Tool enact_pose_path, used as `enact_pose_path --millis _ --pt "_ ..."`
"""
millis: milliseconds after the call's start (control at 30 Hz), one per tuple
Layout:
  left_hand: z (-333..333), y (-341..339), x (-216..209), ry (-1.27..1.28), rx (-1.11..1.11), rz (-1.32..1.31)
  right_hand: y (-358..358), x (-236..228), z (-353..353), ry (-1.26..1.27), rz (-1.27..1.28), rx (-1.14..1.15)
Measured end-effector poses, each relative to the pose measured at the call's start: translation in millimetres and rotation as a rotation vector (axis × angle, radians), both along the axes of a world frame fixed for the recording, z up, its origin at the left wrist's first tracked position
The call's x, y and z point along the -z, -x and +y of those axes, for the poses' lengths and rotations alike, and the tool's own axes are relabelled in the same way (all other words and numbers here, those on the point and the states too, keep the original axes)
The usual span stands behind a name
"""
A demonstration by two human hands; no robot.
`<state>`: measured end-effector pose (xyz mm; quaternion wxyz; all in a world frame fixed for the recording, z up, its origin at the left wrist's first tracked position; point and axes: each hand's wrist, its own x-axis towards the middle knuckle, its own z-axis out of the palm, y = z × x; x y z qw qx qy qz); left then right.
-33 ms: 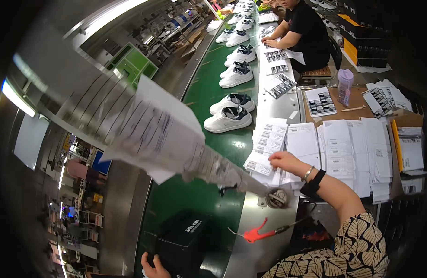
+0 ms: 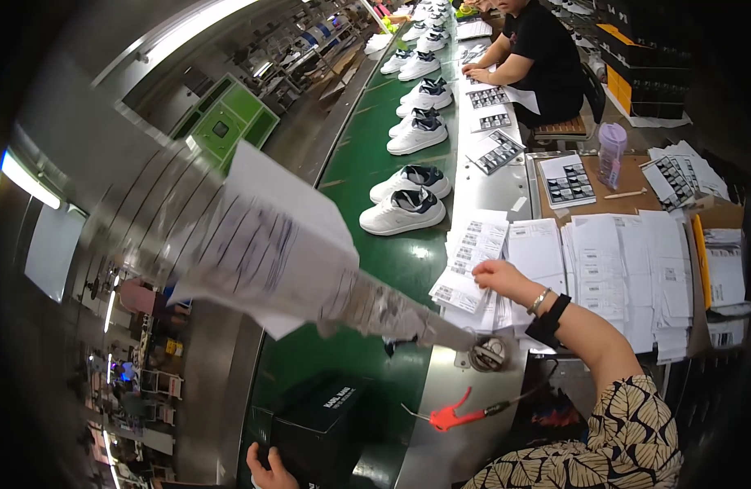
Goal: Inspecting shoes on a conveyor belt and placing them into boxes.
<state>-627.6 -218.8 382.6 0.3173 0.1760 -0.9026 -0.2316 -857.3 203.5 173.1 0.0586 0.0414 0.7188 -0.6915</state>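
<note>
Leaf-patterned black-and-cream sleeve (image 2: 612, 432), black wristband (image 2: 552, 319) and thin bracelet (image 2: 538, 301) on right arm.

- Bright, even indoor light falls across the green belt (image 2: 367, 163) and white papers (image 2: 628, 261).
- A ceiling strip light (image 2: 200, 28) glares at top left, another at the left rim.
- A close pole (image 2: 253, 236) with a pinned sheet is blurred.
- Fisheye bending curves straight edges; corners go black.

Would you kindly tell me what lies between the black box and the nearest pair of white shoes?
In the head view, only bare green belt lies between the black box and the nearest white shoes.
</note>
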Motion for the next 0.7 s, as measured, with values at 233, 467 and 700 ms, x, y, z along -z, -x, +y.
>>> enact_pose_path --millis 233,467,700 --pt "15 52 4 0.196 0.053 -0.164 132 -2 -12 -0.17 0.132 0.121" --pt "-12 34 20 0.401 -0.019 -0.338 226 19 -46 -0.1 0.024 0.2" --pt "-11 34 24 0.67 0.116 -0.326 268 40 -56 -0.151 -0.08 0.104"
